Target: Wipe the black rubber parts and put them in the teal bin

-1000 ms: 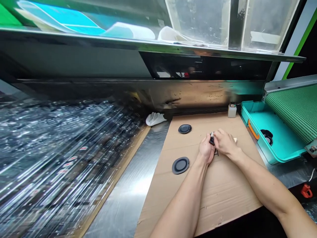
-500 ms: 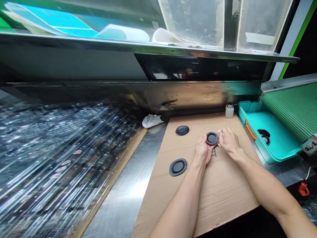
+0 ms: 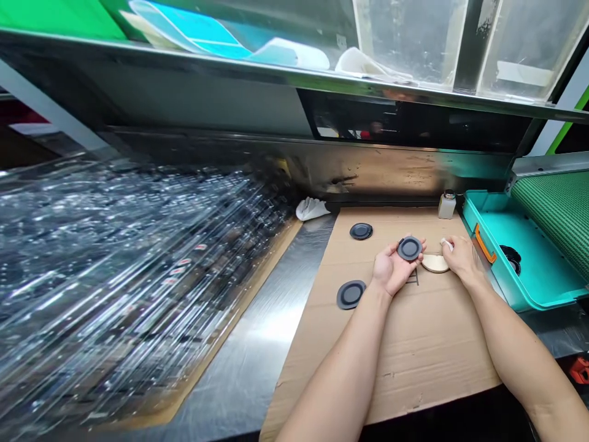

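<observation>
Brown cardboard point(image 3: 432, 344) covers the near part of a metal bench point(image 3: 276, 307), and both bare forearms reach across it. To the left, a lower disc point(image 3: 351, 295), dark and round, lies flat on the cardboard beside the left forearm. Black printed lines point(image 3: 416, 277) show just beside the left hand point(image 3: 391, 270), partly covered, so I cannot make out the whole mark.

That hand is turned palm up and holds a black disc point(image 3: 409, 248) on its curled fingers, thumb by the left rim and fingertips showing past the right. On the cardboard between the hands rests a cream pad point(image 3: 435, 264). The right hand point(image 3: 460, 258), apart from the disc, pinches a small white wad point(image 3: 446, 244) between thumb and fingertips.

Farther off lies an upper disc point(image 3: 361, 231); to the right, a teal tray point(image 3: 552, 270) with an orange handle point(image 3: 485, 244) contains black parts point(image 3: 512, 259). Clear plastic point(image 3: 184, 245) heaped at left bears red-and-white labels point(image 3: 180, 267), too blurred to read. Beyond stand a small bottle point(image 3: 446, 205) and a crumpled white cloth point(image 3: 311, 209), with a green belt point(image 3: 552, 196) at right.
</observation>
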Motion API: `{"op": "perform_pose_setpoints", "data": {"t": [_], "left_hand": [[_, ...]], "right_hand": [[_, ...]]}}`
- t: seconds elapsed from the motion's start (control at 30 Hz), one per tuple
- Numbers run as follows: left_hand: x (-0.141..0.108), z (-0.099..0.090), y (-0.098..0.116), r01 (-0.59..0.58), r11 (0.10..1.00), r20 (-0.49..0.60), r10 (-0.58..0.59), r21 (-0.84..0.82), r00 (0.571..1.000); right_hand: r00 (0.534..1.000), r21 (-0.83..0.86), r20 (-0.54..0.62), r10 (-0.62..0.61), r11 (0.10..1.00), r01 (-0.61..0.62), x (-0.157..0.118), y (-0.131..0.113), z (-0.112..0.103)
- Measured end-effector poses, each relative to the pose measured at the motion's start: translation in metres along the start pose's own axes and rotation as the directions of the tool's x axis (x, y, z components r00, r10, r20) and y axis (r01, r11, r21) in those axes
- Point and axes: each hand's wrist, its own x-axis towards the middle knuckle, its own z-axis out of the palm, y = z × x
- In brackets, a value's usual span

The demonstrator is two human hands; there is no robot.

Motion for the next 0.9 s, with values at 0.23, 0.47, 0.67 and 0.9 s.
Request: {"op": "perform_pose_setpoints", "data": {"t": [0.23, 0.47, 0.67, 0.9], "left_hand": [[-0.005, 0.007, 0.001, -0.038, 0.999, 0.009, 0.038, -0.025, 0.999], [-0.004, 0.009, 0.005, 0.024, 0.995, -0.019, -0.026, -0.1, 0.999], [-0.003, 0.005, 0.006, 0.027, 0.996, -0.027, -0.029, -0.08, 0.999], [0.002, 0.0, -0.004, -0.011, 0.986, -0.064, 0.022, 0.166, 0.998]], "right_hand": [[1.0, -0.006, -0.01, -0.005, 1.0, 0.005, 0.001, 0.002, 0.002], [1.0, -0.04, 0.023, -0.01, 0.999, 0.011, 0.001, 0.001, -0.006], [0.995, -0.047, 0.082, -0.061, 0.997, 0.065, 0.004, 0.006, -0.008], [0.981, 0.323, -0.026, -0.194, 0.927, 0.192, -0.007, -0.023, -0.027]]}}
